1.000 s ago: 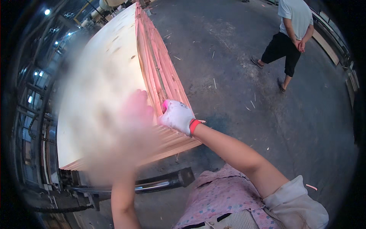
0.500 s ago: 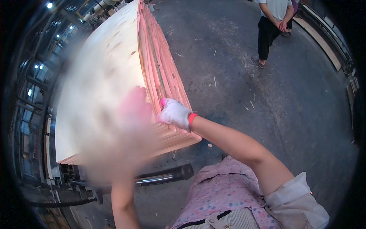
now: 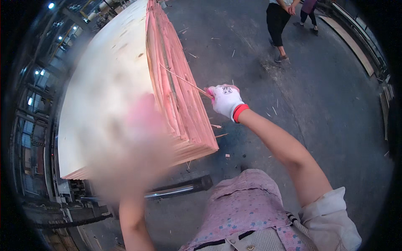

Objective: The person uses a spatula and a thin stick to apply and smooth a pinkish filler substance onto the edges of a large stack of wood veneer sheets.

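Observation:
A tall stack of thin wood veneer sheets stands in front of me, its pale top sheet spotted with knots and its edges pink. My right hand, in a white glove with pink fingertips and a red cuff, is closed on a thin wood strip. That strip runs from my fingers across to the stack's pink side. Over the near part of the top sheet is my left hand, blurred by a hazy patch; its pink fingers look stretched out along the sheet near the right edge.
Below the stack's near end lies a dark metal bar. Wood splinters are scattered on the dark floor. Two people, one in black trousers, are at the upper right, near a long board. Machinery frames line the left.
My right hand has moved away from the stack's edge, right and upward, with a wood strip now drawn out in it. My left hand stays nearly in place. The person in black trousers has shifted left.

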The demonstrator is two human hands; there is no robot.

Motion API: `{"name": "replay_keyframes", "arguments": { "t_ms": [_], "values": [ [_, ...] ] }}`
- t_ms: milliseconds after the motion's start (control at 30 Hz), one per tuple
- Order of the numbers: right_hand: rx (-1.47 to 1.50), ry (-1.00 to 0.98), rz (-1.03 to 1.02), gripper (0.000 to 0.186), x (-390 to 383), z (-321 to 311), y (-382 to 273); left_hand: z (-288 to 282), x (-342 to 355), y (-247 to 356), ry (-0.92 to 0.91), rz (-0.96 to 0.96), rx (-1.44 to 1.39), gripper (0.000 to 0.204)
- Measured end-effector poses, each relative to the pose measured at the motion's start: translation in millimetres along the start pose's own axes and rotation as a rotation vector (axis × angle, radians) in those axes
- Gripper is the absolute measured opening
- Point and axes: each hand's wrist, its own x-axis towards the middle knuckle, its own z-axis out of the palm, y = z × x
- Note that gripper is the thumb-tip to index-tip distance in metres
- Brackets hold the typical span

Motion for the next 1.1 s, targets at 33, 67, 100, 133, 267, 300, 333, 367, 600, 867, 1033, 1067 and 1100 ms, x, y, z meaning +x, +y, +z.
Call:
{"name": "replay_keyframes", "arguments": {
  "t_ms": [33, 67, 100, 133, 267, 300, 333, 367, 600, 867, 1033, 1067, 1100],
  "values": [
    [-0.062, -0.040, -0.035, 0.027, 5, 3, 6, 1, 0, -1, -0.001, -0.018, 0.017, 0.048],
    [-0.066, -0.078, -0.004, 0.027, 7, 1, 14, 2, -1, -2, 0.001, -0.014, 0.018, 0.048],
    [-0.139, -0.085, -0.057, 0.028, 10, -2, 23, 3, -1, -4, 0.028, 0.034, -0.013, 0.049],
    [-0.181, -0.046, -0.172, 0.028, 14, -7, 31, 3, -1, -6, 0.058, 0.078, -0.040, 0.050],
    [-0.052, -0.110, 0.537, 0.023, 22, -48, 100, -2, 7, -12, 0.090, 0.113, -0.104, 0.050],
    [-0.053, -0.034, 0.465, 0.024, 19, -49, 105, -6, 5, -7, 0.015, -0.045, -0.037, 0.050],
    [0.048, -0.054, 0.364, 0.022, 14, -49, 110, -9, 8, -8, 0.037, -0.054, -0.030, 0.050],
    [0.065, -0.088, 0.280, 0.018, 7, -47, 109, -13, 8, -5, 0.017, -0.082, -0.044, 0.050],
    [-0.225, 0.111, -0.017, 0.022, 14, -69, 85, -35, 16, 13, -0.033, -0.132, -0.002, 0.052],
    [-0.398, -0.137, 0.773, 0.054, 1, -129, 292, -51, 21, 14, -0.028, -0.105, -0.003, 0.050],
    [0.965, 0.074, 0.805, 0.008, -95, -65, 277, -49, 21, -12, 0.099, -0.195, -0.432, 0.047],
    [1.345, 0.201, 0.763, 0.012, -103, -57, 244, -51, 17, -17, 0.124, -0.228, -0.419, 0.047],
    [1.361, 0.248, 0.720, 0.008, -109, -50, 200, -53, 14, -23, 0.398, -0.491, -0.991, 0.049]
  ]
}}
